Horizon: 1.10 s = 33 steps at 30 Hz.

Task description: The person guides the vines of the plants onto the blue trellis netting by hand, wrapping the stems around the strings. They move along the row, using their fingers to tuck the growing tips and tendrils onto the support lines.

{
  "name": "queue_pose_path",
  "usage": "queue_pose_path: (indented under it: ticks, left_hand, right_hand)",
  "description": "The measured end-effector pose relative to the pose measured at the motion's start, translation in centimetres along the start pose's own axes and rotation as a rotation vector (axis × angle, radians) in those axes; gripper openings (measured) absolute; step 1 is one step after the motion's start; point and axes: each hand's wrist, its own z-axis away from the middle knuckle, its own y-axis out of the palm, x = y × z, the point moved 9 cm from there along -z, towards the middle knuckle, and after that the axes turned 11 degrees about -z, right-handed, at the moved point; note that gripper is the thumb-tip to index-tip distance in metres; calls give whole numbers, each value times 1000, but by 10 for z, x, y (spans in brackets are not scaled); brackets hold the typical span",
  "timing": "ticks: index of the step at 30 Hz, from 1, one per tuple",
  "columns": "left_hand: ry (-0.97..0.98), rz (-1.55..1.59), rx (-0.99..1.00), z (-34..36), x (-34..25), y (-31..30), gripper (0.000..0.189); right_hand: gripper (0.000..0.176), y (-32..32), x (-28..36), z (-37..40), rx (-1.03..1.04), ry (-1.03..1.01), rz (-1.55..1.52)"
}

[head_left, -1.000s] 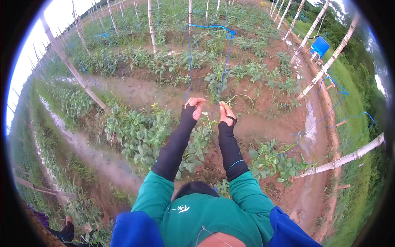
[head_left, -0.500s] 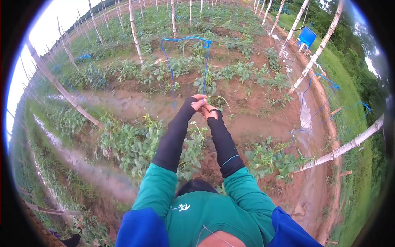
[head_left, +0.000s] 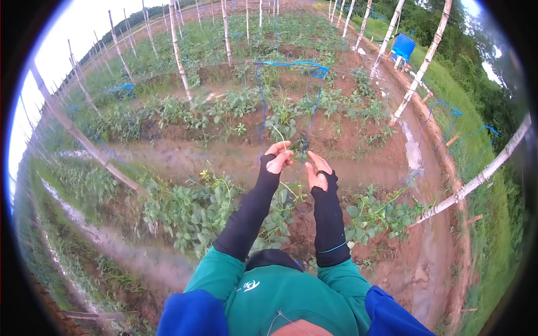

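Note:
My left hand (head_left: 278, 157) is closed in a pinch on a thin pale vine stem (head_left: 278, 133), whose free end sticks up above the fingers. A short way to the right, my right hand (head_left: 318, 171) has its thumb and fingers apart, close to a hanging strand of blue twine (head_left: 315, 106). That twine loops over a line above the plants, with a knot near its right end. Below and between my hands grows a leafy green plant (head_left: 277, 215). Black sleeves cover both forearms and leave the fingers bare.
Wooden stakes (head_left: 180, 56) rise from the rows of leafy plants. A slanting pole (head_left: 84, 131) stands at left, another pole (head_left: 476, 187) at right. Muddy water lies in the furrow (head_left: 207, 162) beyond the hands. A blue container (head_left: 403, 46) stands by the dirt path.
My hands have come apart; the right one has let go and opened. The stem now points up from my left hand instead of arching right. The view has shifted slightly.

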Motion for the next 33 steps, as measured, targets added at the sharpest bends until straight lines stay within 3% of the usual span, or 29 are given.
queue_pose_path:
  ticks: [3, 5, 6, 7, 9, 10, 11, 12, 15, 17, 19, 21, 22, 23, 24, 25, 28, 29, 30, 31, 32, 33]
  left_hand:
    - [-75, 46, 107, 11, -1, 9, 23]
    - [203, -130, 103, 13, -26, 15, 16]
    - [372, -377, 65, 14, -34, 18, 13]
    - [376, -375, 61, 17, -44, 20, 13]
    - [711, -948, 243, 43, -79, 60, 18]
    - [885, -914, 300, 45, -78, 72, 23]
    - [888, -917, 291, 49, -88, 79, 23]
    - [882, -839, 244, 56, -100, 83, 23]
    - [810, -803, 121, 68, -135, 73, 26]
    - [717, -829, -176, 51, -128, 41, 24]
    - [620, -810, -227, 17, -84, 19, 18]
    - [298, -952, -216, -16, -32, 0, 23]
    - [150, -678, -65, -21, -24, 7, 19]
    - [154, -679, -71, -23, -24, 8, 19]
    - [126, -514, -45, -23, -22, 10, 19]
    - [95, -347, -18, -22, -21, 13, 18]
    - [169, -225, -42, -19, -37, 15, 12]
    - [172, -226, -40, -20, -43, 16, 12]
    - [482, -433, -79, -14, -76, 20, 12]
    - [792, -637, -116, 2, -104, 30, 13]
    - [530, -352, 86, -6, -96, 36, 10]
    - [529, -350, 87, -1, -108, 41, 10]
  right_hand:
    - [31, 16, 13, 5, 58, -96, -104]
    - [30, 23, 11, 11, 46, -99, -144]
    - [30, 26, 8, 12, 35, -104, -191]
    - [30, 31, -9, 10, 38, -109, -190]
    - [14, 31, -41, 6, 7, -216, -608]
    - [6, 29, 20, 4, 196, -331, -961]
    - [15, 43, 13, -11, 446, -366, -1163]
    - [15, 44, -5, -12, 455, -370, -1165]
    - [18, 19, -87, -16, -311, 278, -1124]
    - [27, 10, -82, -25, -268, 288, -980]
    - [23, 30, -81, -35, -18, 418, -797]
    - [24, 35, -74, -41, 94, 430, -709]
    - [23, 45, -64, -40, 283, 433, -519]
    - [23, 55, -59, -37, 467, 428, -323]
    - [22, 65, -62, -33, 583, 436, -361]
    - [22, 63, -58, -33, 588, 434, -359]
    - [24, 57, -51, -33, 560, 447, -396]
    - [25, 44, -44, -41, 384, 339, -496]
    - [26, 31, -38, -44, 205, 231, -592]
    - [26, 35, -37, -39, 202, 233, -594]
    - [31, 27, -27, -37, 74, 108, -675]
    - [36, 17, -17, -32, -53, -18, -750]
